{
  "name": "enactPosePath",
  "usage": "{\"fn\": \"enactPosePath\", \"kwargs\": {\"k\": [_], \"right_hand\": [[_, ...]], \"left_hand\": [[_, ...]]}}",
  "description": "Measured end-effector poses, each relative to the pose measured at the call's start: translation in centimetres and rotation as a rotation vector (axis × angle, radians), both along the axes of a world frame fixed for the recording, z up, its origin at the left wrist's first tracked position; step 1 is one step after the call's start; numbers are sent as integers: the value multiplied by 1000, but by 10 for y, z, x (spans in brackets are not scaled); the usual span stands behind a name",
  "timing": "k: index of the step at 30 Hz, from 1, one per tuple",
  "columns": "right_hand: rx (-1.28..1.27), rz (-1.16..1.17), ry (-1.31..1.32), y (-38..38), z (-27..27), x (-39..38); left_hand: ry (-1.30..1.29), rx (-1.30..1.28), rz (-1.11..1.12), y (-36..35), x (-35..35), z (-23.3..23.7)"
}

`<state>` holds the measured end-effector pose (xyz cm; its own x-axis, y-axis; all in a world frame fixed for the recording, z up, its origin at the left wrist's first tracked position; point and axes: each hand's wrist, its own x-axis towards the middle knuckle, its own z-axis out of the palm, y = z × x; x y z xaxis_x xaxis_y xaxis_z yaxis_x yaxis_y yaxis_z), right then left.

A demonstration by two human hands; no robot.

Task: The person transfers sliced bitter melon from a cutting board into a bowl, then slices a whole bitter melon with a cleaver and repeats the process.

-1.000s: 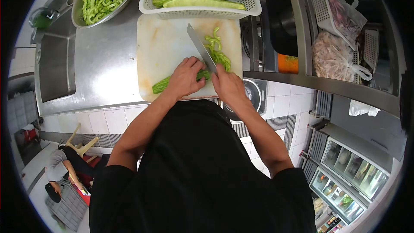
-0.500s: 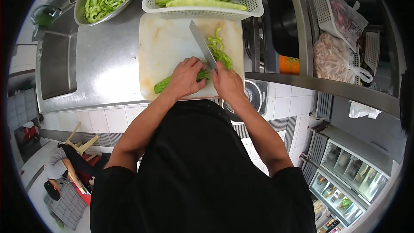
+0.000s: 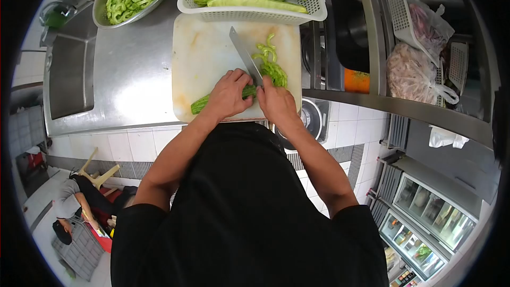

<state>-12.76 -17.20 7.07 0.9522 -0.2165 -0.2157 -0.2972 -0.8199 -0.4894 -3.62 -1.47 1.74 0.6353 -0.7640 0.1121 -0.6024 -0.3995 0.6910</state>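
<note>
On the white cutting board (image 3: 199, 53) lies a green bitter melon half (image 3: 201, 104), pressed down under my left hand (image 3: 229, 93), whose fingers are curled over it. My right hand (image 3: 277, 105) grips a kitchen knife (image 3: 243, 50) by its handle, which the hand hides. The blade points away from me and leans to the left, close beside my left fingertips at the melon's cut end. Cut bitter melon slices (image 3: 272, 69) are heaped just right of the blade.
Behind the board, a white plastic basket (image 3: 252, 17) holds several bitter melon halves. A metal bowl (image 3: 137, 19) of slices stands at the back left, near a sink (image 3: 69, 77). Metal shelving (image 3: 414, 107) borders the right. A person (image 3: 79, 202) sits at the lower left.
The knife's tip has swung slightly left, and my right hand has shifted a little left toward my left hand. My left hand still holds the melon half down.
</note>
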Motion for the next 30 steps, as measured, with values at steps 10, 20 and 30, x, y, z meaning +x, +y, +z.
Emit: {"fn": "enactPosePath", "kwargs": {"k": [10,20,30], "right_hand": [[-25,31,40,3,-8,-39],[-5,31,67,-15,27,-20],[-66,21,152,-5,24,-51]], "left_hand": [[7,5,33,1,0,1],[-9,-4,23,10,-4,6],[-2,-5,-12,-8,-4,3]]}}
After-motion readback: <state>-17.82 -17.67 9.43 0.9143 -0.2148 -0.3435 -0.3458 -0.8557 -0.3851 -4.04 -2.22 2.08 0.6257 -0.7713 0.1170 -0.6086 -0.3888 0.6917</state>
